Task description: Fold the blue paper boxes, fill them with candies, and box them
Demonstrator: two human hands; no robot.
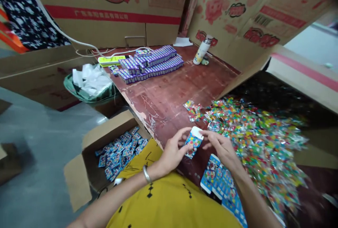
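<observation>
My left hand (176,150) holds a small blue printed packet box (194,140) with its white flap up, thumb across its front. The fingers of my right hand (221,147) touch the flap at the box's upper right; they look bent and partly together, and whether they pinch it is unclear. Below my right hand, flat blue printed cartons (224,182) lie in overlapping rows at the table's near edge. A large heap of clear-wrapped colourful candies (264,143) spreads to the right, with a few loose packets (194,110) ahead of my hands.
An open cardboard box (87,171) of filled blue packets stands at lower left. Stacked purple boxes (153,62), a yellow power strip (111,61) and a bottle (202,50) sit on the red table (169,97). A green-rimmed bin (92,83) holds white paper. Large cartons (113,6) stand behind.
</observation>
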